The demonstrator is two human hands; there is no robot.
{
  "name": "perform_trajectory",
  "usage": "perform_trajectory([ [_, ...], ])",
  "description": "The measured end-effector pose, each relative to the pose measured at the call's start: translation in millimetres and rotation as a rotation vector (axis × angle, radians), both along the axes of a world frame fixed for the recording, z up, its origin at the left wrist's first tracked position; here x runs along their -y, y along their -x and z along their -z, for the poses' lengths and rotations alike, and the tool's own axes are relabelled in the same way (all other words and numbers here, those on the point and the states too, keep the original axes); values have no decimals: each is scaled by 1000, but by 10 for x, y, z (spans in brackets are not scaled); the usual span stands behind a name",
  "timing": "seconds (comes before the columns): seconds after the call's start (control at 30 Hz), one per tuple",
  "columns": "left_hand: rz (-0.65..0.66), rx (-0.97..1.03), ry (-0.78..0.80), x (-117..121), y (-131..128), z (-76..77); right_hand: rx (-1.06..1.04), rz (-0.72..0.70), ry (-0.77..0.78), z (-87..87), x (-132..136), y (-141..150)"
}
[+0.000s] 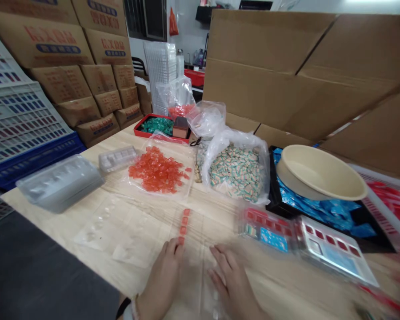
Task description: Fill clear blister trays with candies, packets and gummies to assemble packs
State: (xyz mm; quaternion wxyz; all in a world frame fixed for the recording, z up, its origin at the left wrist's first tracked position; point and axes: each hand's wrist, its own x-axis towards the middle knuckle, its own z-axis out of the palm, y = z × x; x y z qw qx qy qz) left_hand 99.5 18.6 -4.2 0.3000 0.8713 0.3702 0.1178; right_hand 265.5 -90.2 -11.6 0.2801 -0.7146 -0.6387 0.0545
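Near the table's front, a clear plastic tray (191, 266) holds a short row of orange square pieces (184, 221), apparently jelly-like. My left hand (163, 278) is closed at the tray's left side, its fingertips on the nearest orange piece (181, 240). Over the tray's right part lies my right hand (231, 280), slightly blurred, thumb and fingers apart and nothing seen in it. Beyond the tray, a heap of loose orange pieces (156, 171) rests on a clear plastic sheet. More clear trays (120, 231) lie flat left of my left hand.
Stacked clear trays (62, 182) stand at the table's left edge. A bag of small wrapped pieces (235, 171) lies behind. At right are filled trays (266, 229), a black crate (383, 240) of blue packets and a cream basin (323, 171). Green pieces (158, 126) fill a red tray.
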Motion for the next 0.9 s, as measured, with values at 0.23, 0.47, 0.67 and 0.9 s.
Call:
perform_trajectory([
  [0.23,2,37,-267,-1015,-459,-382,4,-19,229,-540,-1891,-534],
  [0.47,-47,-150,-226,-1907,-1052,-129,-19,160,360,-137,-3206,-753],
  [0.67,-70,-66,-145,-1910,-925,-19,-225,175,282,-33,-3191,-850],
  [0.9,-251,489,128,-1910,-957,-76,-720,197,158,-152,-2852,-622],
])
